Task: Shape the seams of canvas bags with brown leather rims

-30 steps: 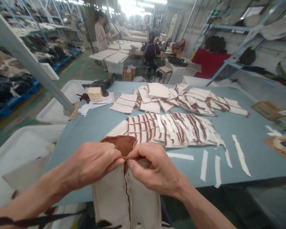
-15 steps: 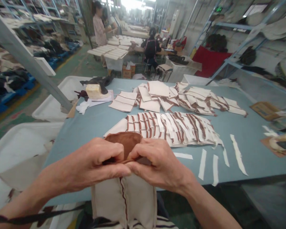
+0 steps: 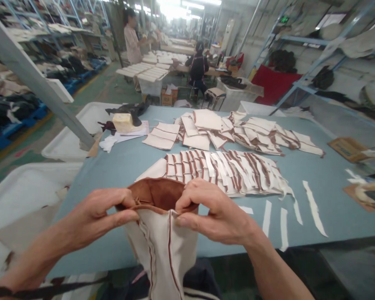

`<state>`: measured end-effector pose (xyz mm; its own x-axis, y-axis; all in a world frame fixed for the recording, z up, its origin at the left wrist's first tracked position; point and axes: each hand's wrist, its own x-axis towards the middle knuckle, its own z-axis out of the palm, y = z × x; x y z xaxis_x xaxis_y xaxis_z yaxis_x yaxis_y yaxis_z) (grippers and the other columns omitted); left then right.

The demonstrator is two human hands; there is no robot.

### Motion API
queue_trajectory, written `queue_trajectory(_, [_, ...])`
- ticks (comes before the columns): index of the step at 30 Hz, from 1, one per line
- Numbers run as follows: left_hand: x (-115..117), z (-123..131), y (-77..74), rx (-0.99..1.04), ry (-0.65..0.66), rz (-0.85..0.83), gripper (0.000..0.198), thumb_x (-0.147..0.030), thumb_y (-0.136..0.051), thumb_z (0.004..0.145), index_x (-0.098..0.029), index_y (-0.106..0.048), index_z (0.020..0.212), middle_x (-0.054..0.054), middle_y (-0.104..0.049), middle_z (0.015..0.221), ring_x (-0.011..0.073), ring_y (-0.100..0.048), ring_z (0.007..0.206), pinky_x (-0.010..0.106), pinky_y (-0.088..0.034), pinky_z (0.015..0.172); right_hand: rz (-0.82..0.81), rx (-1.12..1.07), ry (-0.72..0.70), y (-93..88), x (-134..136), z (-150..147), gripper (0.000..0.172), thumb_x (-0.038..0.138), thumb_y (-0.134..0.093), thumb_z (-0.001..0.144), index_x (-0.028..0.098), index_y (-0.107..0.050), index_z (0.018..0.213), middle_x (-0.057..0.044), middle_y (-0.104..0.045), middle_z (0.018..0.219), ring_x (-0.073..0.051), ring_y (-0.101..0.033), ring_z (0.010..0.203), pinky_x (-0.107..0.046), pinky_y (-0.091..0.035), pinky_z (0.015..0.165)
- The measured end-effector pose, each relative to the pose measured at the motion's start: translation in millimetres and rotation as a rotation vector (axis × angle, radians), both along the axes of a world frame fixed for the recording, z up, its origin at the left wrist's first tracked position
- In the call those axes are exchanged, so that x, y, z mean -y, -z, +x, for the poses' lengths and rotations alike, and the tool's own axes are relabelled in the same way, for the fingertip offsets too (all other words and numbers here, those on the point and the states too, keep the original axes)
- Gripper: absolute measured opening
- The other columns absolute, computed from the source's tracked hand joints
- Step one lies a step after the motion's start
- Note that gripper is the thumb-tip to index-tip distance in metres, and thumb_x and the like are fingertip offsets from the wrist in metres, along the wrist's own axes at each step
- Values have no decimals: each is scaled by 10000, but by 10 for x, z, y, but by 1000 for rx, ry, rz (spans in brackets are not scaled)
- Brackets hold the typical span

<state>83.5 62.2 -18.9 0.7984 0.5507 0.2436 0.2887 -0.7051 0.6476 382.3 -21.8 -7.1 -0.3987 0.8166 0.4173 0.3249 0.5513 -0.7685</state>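
Between my hands, at the table's near edge, is a cream sewn tube-shaped piece (image 3: 185,243) with a brown inner side and dark seams running down its front. Its upper opening faces up and shows the brown inside. My left hand (image 3: 101,214) pinches the rim at the left, thumb outside and fingers inside. The right hand (image 3: 215,210) grips the rim at the right, its thumb by a seam. The lower end of the piece hangs down toward my lap. Just beyond lies a row of overlapping cream pieces (image 3: 190,164) with brown edges.
On the blue-grey table (image 3: 118,166), loose cream panels (image 3: 208,121) lie piled at the back. White strips (image 3: 283,229) lie at the right, near a tape roll (image 3: 367,192). A yellowish block (image 3: 122,122) rests back left. White bins (image 3: 28,183) stand left; people sit and stand beyond.
My hands have moved apart from close together at the middle of the rim. The opening is now spread wider, and the piece has turned so two seams show in front.
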Motion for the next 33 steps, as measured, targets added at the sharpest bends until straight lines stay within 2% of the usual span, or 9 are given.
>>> queue_trajectory(3, [-3,140,-35,106,107,-194,533,-706,-601,1066,-199,-754,1124,38,-805,1005,177,-723,873,229,-544,796,59,-8,-91,-109,-40,-105,240,337,-672,1118,212,-699,915,-9,-744,847,-167,-633,821,-331,-462,841])
queue_trajectory(5, [10,252,-96,147,166,-252,595,-758,-577,1046,-194,-764,1056,51,-809,987,179,-721,886,240,-541,824,53,-5,-119,-112,-84,-132,236,349,-661,1127,214,-689,936,-10,-744,868,-168,-633,831,-334,-464,846])
queue_trajectory(7, [32,346,-160,165,189,-282,564,-719,-591,1063,-187,-746,959,41,-797,927,168,-708,855,234,-525,822,25,5,-112,-76,-119,-125,235,361,-670,1123,214,-678,940,-5,-732,878,-164,-623,824,-327,-461,833])
queue_trajectory(10, [60,441,-215,141,186,-332,458,-608,-669,1061,-178,-734,920,15,-765,865,150,-678,798,212,-506,774,-11,1,-84,7,-125,-85,267,409,-685,1111,214,-669,930,-1,-713,886,-159,-609,811,-314,-462,815])
queue_trajectory(14, [69,519,-185,95,167,-437,305,-428,-715,1018,-162,-731,869,-20,-697,775,122,-601,712,179,-460,674,-88,19,-23,100,-71,-62,278,430,-715,1082,214,-674,912,-6,-707,881,-166,-613,813,-311,-481,826])
queue_trajectory(17, [70,546,-153,77,157,-501,277,-380,-689,1001,-150,-729,852,-24,-645,727,113,-540,662,170,-426,607,-138,9,14,151,-36,-77,272,421,-737,1059,208,-676,902,-5,-708,877,-163,-610,811,-304,-494,822])
queue_trajectory(22, [91,550,-186,81,192,-544,220,-309,-688,987,-151,-759,851,-38,-613,677,96,-487,608,157,-430,588,-194,-76,-15,225,-15,-93,341,497,-736,1046,196,-670,898,-15,-712,869,-156,-606,787,-293,-516,788])
queue_trajectory(27, [156,562,-236,59,166,-475,228,-282,-664,992,-157,-759,826,-31,-642,674,98,-521,612,156,-437,589,-201,-78,-28,196,43,-104,255,427,-758,991,199,-662,930,-18,-726,909,-162,-632,816,-293,-522,790])
queue_trajectory(33, [240,589,-275,49,105,-417,194,-241,-669,941,-161,-782,806,-35,-681,679,91,-563,626,139,-445,600,-192,-48,65,71,129,-178,237,386,-759,919,209,-619,847,24,-662,812,-144,-583,734,-276,-437,700])
